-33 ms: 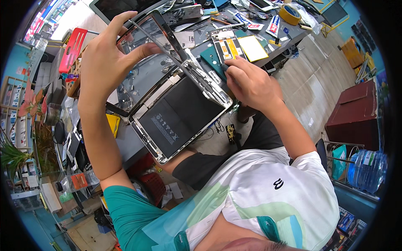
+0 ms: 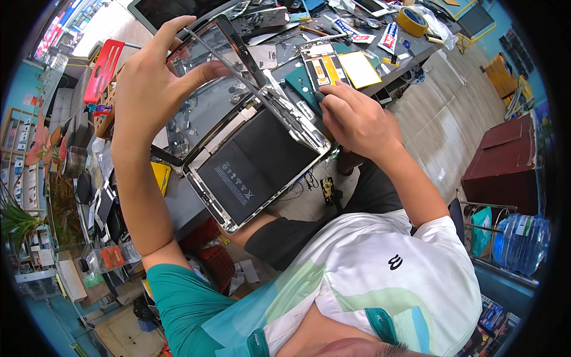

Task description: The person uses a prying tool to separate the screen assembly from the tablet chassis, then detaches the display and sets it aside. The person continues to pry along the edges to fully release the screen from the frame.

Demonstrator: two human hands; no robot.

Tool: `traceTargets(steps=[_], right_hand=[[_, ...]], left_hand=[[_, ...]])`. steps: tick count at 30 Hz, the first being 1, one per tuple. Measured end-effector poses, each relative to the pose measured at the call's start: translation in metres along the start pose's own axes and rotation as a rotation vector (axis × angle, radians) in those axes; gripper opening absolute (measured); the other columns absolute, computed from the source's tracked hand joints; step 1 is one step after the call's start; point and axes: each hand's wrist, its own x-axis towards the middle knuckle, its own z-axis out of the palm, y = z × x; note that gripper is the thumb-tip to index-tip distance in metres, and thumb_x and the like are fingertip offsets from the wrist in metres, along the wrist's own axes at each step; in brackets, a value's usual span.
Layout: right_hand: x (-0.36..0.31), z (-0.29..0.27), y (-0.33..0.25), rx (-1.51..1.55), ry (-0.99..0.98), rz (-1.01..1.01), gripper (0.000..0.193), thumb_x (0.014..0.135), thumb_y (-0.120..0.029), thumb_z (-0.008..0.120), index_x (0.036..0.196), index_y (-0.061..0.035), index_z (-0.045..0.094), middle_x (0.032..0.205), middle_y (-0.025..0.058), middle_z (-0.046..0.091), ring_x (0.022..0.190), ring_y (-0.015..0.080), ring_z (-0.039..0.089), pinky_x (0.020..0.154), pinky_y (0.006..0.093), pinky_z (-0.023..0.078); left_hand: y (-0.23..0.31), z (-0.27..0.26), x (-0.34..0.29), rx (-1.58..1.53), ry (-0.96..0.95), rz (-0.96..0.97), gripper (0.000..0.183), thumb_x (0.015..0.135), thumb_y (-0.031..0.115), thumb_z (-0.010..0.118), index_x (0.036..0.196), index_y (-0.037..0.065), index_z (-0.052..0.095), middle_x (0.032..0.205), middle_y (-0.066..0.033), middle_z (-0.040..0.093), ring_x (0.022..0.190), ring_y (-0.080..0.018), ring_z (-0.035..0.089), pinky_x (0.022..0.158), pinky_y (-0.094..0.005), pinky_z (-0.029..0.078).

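An opened tablet (image 2: 256,160) lies tilted over the bench edge above my lap, its large black battery (image 2: 250,169) showing inside a silver housing. Above it stands a see-through glass panel with a black border (image 2: 238,50), raised at an angle. My left hand (image 2: 146,89) grips that panel between thumb and fingers at its upper left edge. Beside the tablet's right corner, my right hand (image 2: 363,122) is closed in a pinch around a small tool with a dark rounded end (image 2: 320,96); the rest of the tool is hidden by the fingers.
An opened phone (image 2: 324,62) lies on a green mat (image 2: 297,83), next to a yellow-edged white pad (image 2: 360,68). Tubes (image 2: 388,37), yellow tape (image 2: 411,21) and loose parts crowd the bench. A laptop (image 2: 172,12) stands at the back; a red stool (image 2: 104,71) is left.
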Motion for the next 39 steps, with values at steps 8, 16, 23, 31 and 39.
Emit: traceTargets(steps=[8,16,23,31,39], right_hand=[[0.012,-0.01,-0.002,-0.039,-0.076,-0.02,0.031,0.086,-0.003,0.077,0.115,-0.0033,0.065,0.115,0.0121,0.072,0.099,0.0309,0.074,0.085,0.0415,0.062],[0.032,-0.023,-0.004,-0.01,-0.219,0.102,0.016,0.093,-0.005,0.072,0.104,-0.0034,0.06,0.093,0.0129,0.068,0.092,0.0344,0.071,0.079,0.0454,0.059],[0.043,-0.031,-0.001,-0.046,-0.475,0.177,0.016,0.092,-0.003,0.067,0.107,-0.0012,0.061,0.096,0.0184,0.069,0.085,0.0411,0.073,0.077,0.0508,0.059],[0.057,-0.036,-0.004,-0.135,-0.63,0.19,0.024,0.085,-0.003,0.069,0.109,0.0013,0.067,0.104,0.0223,0.07,0.087,0.0434,0.075,0.08,0.0513,0.061],[0.074,-0.027,-0.008,-0.038,-0.769,0.233,0.049,0.083,-0.009,0.073,0.13,0.0001,0.065,0.132,0.0275,0.065,0.1,0.0452,0.075,0.085,0.0534,0.062]], left_hand=[[0.002,-0.002,0.002,0.015,0.011,-0.001,0.086,0.077,0.073,0.089,0.141,0.018,0.071,0.099,-0.0137,0.079,0.086,-0.0321,0.078,0.077,-0.0421,0.059],[-0.001,0.0,-0.001,0.038,0.025,0.047,0.079,0.085,0.068,0.086,0.15,0.026,0.069,0.1,-0.0026,0.072,0.075,-0.0151,0.065,0.07,-0.0354,0.052],[-0.006,0.001,-0.004,0.088,0.025,0.044,0.082,0.083,0.071,0.085,0.15,0.027,0.068,0.104,-0.0039,0.075,0.078,-0.0193,0.068,0.073,-0.0378,0.056],[0.012,-0.007,0.007,0.02,0.012,0.051,0.087,0.08,0.064,0.091,0.141,0.006,0.069,0.102,-0.0195,0.08,0.098,-0.0353,0.08,0.089,-0.0442,0.062],[-0.004,-0.004,-0.008,0.069,0.09,0.065,0.084,0.078,0.078,0.083,0.127,0.01,0.074,0.1,-0.0184,0.081,0.095,-0.0368,0.081,0.083,-0.0485,0.062]])
